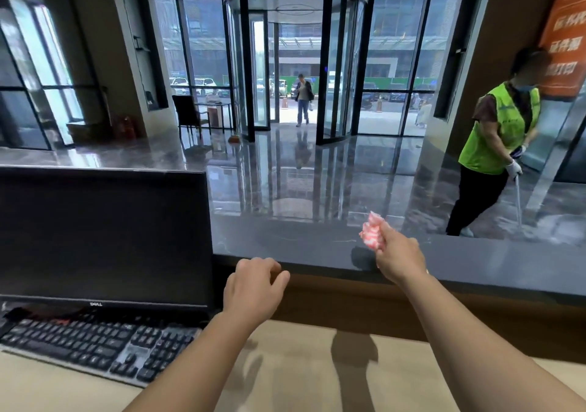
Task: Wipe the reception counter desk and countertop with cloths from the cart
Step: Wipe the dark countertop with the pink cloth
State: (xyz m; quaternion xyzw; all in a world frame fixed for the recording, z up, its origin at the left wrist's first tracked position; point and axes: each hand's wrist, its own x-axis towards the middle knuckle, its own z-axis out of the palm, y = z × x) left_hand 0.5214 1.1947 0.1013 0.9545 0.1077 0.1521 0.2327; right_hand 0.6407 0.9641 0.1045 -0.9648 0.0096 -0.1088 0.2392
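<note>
**A:** Where was the cloth found?

**B:** A pink-and-white bunched cloth [373, 231] was gripped in the curled fingers of the right hand [398, 259]. It was over the dark polished stone upper counter [285, 237], close to the near edge and towards the right half. It appeared to be lifted just clear of the stone, but contact could not be ruled out.

**A:** And the other hand?

**B:** The left hand [253, 288] was seen at the same near edge, just right of the black monitor [101, 234]. Its fingers were loosely curled and nothing was held in them.

**A:** How could the wiping step be done well?

**B:** It was judged that the cloth should be opened out flatter, so that more fabric is pressed onto the stone. It should then be drawn in long overlapping strokes parallel to the near edge, worked from the far edge inward. Streaks would probably show on so glossy a surface, so even pressure would be called for. On the pale wooden lower counter [301, 364], the black keyboard [95, 345] would likely have to be lifted or wiped around.

**A:** What was counted?

**B:** One cloth, two hands, two counter levels, one monitor and one keyboard were counted. No cart was seen. Beyond the far edge two other people were made out. One was a person in a green vest [498, 145] with a thin pole [518, 202], and a second person [303, 99] was at the glass revolving door [258, 69].
</note>
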